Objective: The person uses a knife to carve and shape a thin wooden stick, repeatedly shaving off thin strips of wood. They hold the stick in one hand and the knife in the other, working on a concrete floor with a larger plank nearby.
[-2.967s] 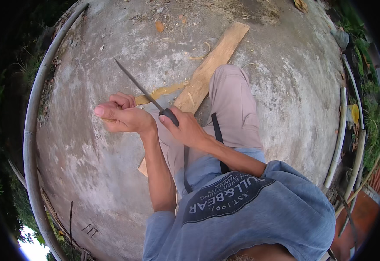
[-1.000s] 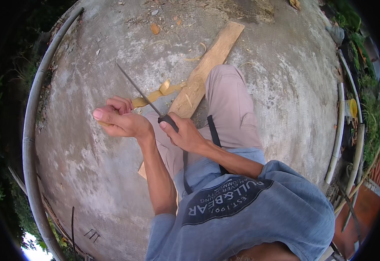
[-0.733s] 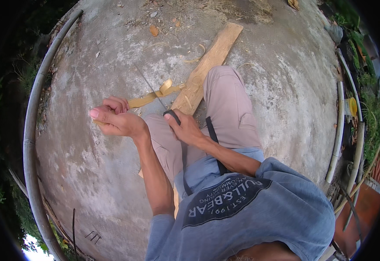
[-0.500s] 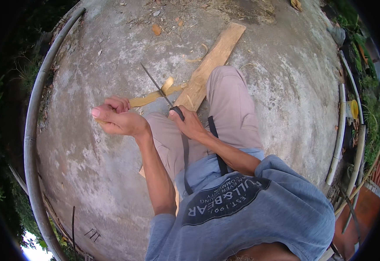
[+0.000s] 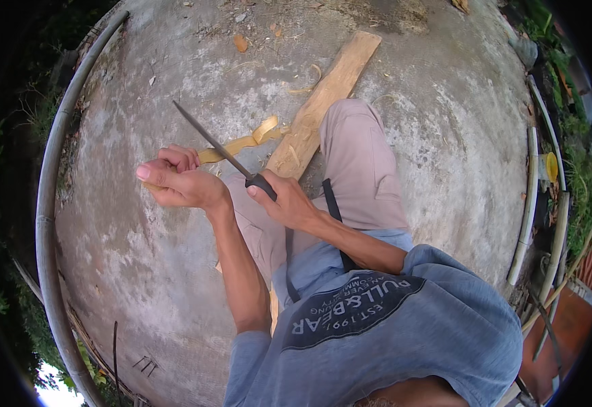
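Note:
My left hand (image 5: 186, 183) is closed around one end of a flat yellowish strip (image 5: 244, 144) that looks like bamboo. From my fingers the strip runs right toward a wooden plank (image 5: 333, 95), with a curled shaving (image 5: 265, 127) standing up near its far end. My right hand (image 5: 289, 199) grips a knife (image 5: 201, 130) by its black handle. The long dark blade points up and left, crossing the strip close to my left fingers. Whether the edge touches the strip I cannot tell. The plank slants away from beside my bent knee.
Thin curled shavings (image 5: 307, 83) and a brown dry leaf (image 5: 240, 43) lie on the concrete floor (image 5: 153, 271). A long grey pole (image 5: 50, 176) bounds the left side. Paler poles (image 5: 528, 203) and a yellow container (image 5: 549, 167) are along the right.
My right hand has moved left with the knife, so the blade now crosses the strip nearer my left hand. My left hand has shifted slightly left, still holding the strip.

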A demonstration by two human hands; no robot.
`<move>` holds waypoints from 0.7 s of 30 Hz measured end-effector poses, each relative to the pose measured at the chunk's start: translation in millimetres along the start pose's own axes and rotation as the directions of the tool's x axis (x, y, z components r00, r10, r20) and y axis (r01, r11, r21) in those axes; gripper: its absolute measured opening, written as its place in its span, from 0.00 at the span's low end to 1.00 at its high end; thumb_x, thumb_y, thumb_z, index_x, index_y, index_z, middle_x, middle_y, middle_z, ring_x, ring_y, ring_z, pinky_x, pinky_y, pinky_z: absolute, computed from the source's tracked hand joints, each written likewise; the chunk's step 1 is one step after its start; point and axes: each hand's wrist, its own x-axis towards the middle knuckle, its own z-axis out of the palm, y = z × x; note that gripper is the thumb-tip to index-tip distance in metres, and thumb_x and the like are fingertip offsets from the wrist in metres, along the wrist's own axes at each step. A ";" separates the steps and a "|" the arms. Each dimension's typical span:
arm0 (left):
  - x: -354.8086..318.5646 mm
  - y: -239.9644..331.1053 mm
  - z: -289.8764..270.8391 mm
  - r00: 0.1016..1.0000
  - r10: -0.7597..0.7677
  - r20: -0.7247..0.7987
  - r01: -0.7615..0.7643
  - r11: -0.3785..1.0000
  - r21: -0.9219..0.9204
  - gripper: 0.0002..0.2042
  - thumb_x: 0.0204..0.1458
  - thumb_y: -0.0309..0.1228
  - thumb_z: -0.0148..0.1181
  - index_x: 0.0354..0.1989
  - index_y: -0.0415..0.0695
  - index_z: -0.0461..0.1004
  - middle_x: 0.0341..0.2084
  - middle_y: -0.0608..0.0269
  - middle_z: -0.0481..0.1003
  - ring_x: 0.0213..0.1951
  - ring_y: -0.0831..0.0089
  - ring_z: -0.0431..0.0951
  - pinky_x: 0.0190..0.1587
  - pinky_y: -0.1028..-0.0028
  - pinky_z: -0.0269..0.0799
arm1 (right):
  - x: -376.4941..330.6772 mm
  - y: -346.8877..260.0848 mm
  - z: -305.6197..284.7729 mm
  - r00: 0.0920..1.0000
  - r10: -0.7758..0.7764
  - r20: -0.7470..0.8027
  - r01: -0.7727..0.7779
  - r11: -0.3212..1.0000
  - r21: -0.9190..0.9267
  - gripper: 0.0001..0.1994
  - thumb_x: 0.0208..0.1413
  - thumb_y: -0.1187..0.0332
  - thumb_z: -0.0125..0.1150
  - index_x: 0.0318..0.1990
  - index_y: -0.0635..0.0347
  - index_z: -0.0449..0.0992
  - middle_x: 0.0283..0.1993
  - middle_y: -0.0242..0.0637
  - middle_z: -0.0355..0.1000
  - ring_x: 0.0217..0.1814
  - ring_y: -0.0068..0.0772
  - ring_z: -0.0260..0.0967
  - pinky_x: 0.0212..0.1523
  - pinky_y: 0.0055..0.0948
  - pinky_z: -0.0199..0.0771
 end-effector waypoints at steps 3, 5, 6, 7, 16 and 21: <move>0.0 -0.9 -1.2 1.000 0.021 0.006 -0.021 1.000 -0.007 0.27 0.75 0.50 0.35 0.23 0.49 0.47 0.13 0.70 0.52 0.18 0.79 0.53 0.20 0.74 0.50 | 7.1 16.3 -5.0 0.994 0.107 -0.019 -0.107 0.994 -0.019 0.25 0.69 0.50 0.57 0.43 0.72 0.72 0.28 0.62 0.74 0.34 0.69 0.75 0.37 0.53 0.73; 1.3 -3.9 -2.3 1.000 0.025 -0.005 -0.025 1.000 -0.002 0.26 0.75 0.50 0.35 0.23 0.49 0.47 0.13 0.70 0.52 0.18 0.79 0.52 0.20 0.74 0.50 | 13.2 23.9 -13.3 0.916 0.398 0.056 -0.401 0.913 0.071 0.24 0.68 0.50 0.59 0.42 0.71 0.72 0.29 0.63 0.74 0.35 0.69 0.75 0.38 0.53 0.73; 5.4 -4.5 -3.6 1.000 0.022 -0.016 -0.022 1.000 0.009 0.26 0.75 0.50 0.36 0.23 0.49 0.47 0.13 0.70 0.52 0.17 0.79 0.52 0.20 0.74 0.50 | 11.1 25.3 -10.9 0.951 0.308 0.033 -0.309 0.950 0.046 0.24 0.68 0.50 0.59 0.42 0.71 0.72 0.29 0.63 0.74 0.35 0.69 0.75 0.38 0.53 0.73; 8.9 -4.4 -4.9 0.999 0.023 -0.027 -0.023 0.999 0.026 0.26 0.75 0.51 0.36 0.24 0.49 0.47 0.13 0.70 0.52 0.17 0.79 0.52 0.20 0.74 0.50 | 9.6 14.5 -6.5 0.977 0.213 0.018 -0.213 0.977 0.024 0.24 0.68 0.50 0.59 0.42 0.71 0.73 0.29 0.63 0.74 0.35 0.68 0.76 0.38 0.53 0.73; 14.3 -5.5 -2.4 0.997 0.015 -0.072 -0.015 1.000 0.003 0.28 0.75 0.51 0.35 0.22 0.49 0.47 0.12 0.70 0.52 0.16 0.80 0.51 0.18 0.76 0.48 | 17.0 17.2 -14.9 0.929 0.363 0.075 -0.366 0.929 0.043 0.26 0.68 0.48 0.57 0.41 0.70 0.73 0.30 0.64 0.75 0.37 0.68 0.76 0.39 0.52 0.74; 7.1 -3.1 -2.7 0.998 0.003 -0.070 -0.001 1.000 0.027 0.28 0.75 0.51 0.35 0.21 0.49 0.47 0.12 0.70 0.52 0.16 0.80 0.50 0.18 0.76 0.47 | 9.8 20.2 0.0 1.000 -0.015 -0.009 0.014 0.999 -0.046 0.28 0.68 0.45 0.55 0.41 0.69 0.75 0.29 0.59 0.76 0.34 0.61 0.77 0.39 0.49 0.75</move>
